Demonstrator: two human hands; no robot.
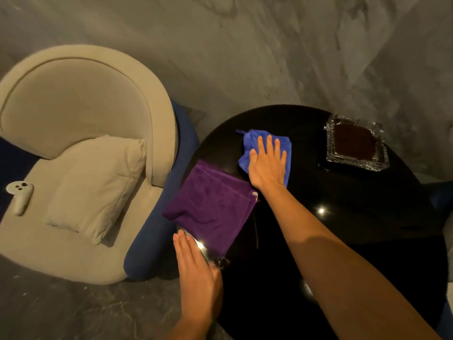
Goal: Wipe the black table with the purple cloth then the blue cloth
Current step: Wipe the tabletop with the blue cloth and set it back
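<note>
Two soft, light cloths on the black table [343,229]: right hand [268,165] flat w/ fingers spread on blue cloth [250,142] mid-table, left hand [196,268] open at left edge by purple cloth [210,207], prob easiest pinched at a corner.

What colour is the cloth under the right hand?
Blue cloth, seen in the head view.

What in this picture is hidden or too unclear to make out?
Head view only:
- Blue cloth: its middle is covered by the right hand.
- Black table: its near and right rim are cut off by the frame and crossed by the right forearm; whether it is clean cannot be told in the dim light and glare.
- Glass dish: its dark contents are unclear.
- White object on the chair: too small to identify.
</note>
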